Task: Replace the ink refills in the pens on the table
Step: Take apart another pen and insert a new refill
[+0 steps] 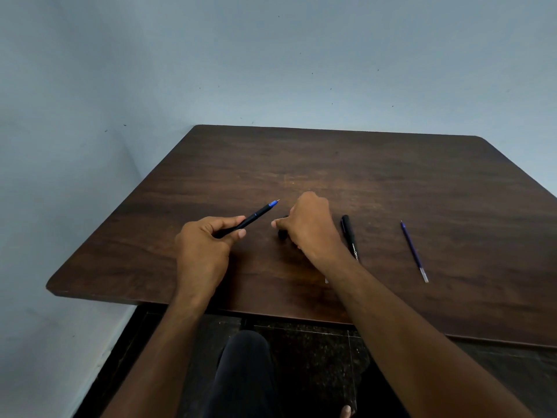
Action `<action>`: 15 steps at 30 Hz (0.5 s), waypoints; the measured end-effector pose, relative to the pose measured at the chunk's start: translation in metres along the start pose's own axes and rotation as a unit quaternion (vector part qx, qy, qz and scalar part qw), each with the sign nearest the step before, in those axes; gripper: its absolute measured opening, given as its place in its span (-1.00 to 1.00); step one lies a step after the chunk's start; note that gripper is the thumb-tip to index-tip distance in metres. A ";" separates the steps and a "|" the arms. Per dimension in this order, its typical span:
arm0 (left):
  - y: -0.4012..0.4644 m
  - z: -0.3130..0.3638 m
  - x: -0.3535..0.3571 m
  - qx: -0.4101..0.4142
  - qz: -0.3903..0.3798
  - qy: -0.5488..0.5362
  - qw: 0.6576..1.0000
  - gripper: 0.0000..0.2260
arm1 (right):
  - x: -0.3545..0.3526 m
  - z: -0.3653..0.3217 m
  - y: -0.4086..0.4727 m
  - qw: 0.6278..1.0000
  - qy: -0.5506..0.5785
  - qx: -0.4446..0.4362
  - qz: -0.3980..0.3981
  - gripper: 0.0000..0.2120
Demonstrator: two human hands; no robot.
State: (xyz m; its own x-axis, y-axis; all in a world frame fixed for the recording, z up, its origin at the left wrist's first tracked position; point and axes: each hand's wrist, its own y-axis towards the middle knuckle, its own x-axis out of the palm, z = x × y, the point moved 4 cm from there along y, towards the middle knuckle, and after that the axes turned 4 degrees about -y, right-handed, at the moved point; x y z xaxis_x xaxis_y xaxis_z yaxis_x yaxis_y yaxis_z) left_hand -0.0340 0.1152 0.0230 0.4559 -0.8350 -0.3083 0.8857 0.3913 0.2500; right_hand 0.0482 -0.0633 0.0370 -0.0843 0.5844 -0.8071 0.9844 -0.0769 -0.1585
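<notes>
Handling: looking light, stiff and slim; smooth barrel likely slippery, so best pinched mid-barrel, well back from the fine tip.
Uncapped pen: black barrel, blue collar, small metal point, slanting toward 1 o'clock above the desk.
Left hand: gripping the rear of that pen, thumb and fingers curling round it.
Right hand: curling over a small dark piece on the desk, probably the cap; closing on it, though the grip itself mostly hidden.
Hands: near each other, not touching.
Second pen: black, capped, white lettering, lying at 3 o'clock just beside the right hand.
Loose refill: thin, dark purple, clear end, lying farther toward 3 o'clock, well apart; bendable, needing gentle straight insertion.
</notes>
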 end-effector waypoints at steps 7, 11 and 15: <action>0.001 -0.004 0.001 -0.008 -0.002 -0.011 1.000 -0.74 | 0.003 -0.006 0.001 0.999 -0.043 -0.010 -0.007 -0.73; 0.001 -0.002 0.004 -0.005 -0.006 -0.020 1.000 -0.74 | 0.000 -0.003 -0.004 1.000 -0.008 -0.029 0.003 -0.90; 0.000 -0.001 0.003 -0.010 -0.010 -0.018 1.000 -0.73 | -0.005 0.011 -0.009 0.983 0.172 -0.052 0.035 -0.80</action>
State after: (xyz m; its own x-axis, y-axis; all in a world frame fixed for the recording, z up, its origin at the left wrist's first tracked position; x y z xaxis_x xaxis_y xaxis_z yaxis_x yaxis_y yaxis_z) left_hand -0.0327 0.1127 0.0209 0.4355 -0.8558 -0.2792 0.8960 0.3821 0.2262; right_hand 0.0376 -0.0743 0.0362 0.0239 0.8205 -0.5712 0.9979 -0.0537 -0.0353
